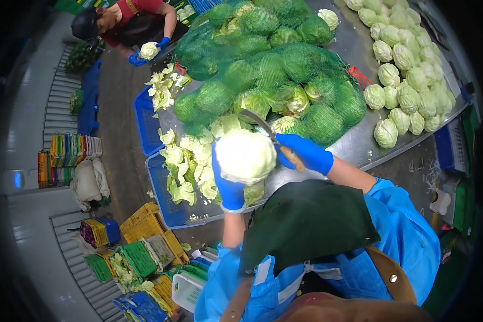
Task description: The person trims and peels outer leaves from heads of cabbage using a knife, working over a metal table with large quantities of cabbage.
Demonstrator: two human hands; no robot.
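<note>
A pale, trimmed cabbage point(247, 157) rests in my left hand point(229, 189), whose blue-gloved fingers wrap its left side and underside. In my right hand point(307, 153), also blue-gloved, is a curved knife point(260, 122) with a wooden handle; its blade points up and left, just beyond the cabbage's upper right edge. Whether the blade touches the cabbage I cannot tell. Behind them, green net bags point(273, 70) full of cabbages lie on the metal table point(354, 140). Loose cut leaves point(190, 166) are heaped to the left of my left hand.
Rows of trimmed cabbages point(408, 80) cover the table's right side. Blue crates point(166, 188) stand against its left edge. At the far left a co-worker point(139, 21) holds another cabbage point(149, 51). Stacked yellow and green crates point(139, 257) occupy the floor at lower left.
</note>
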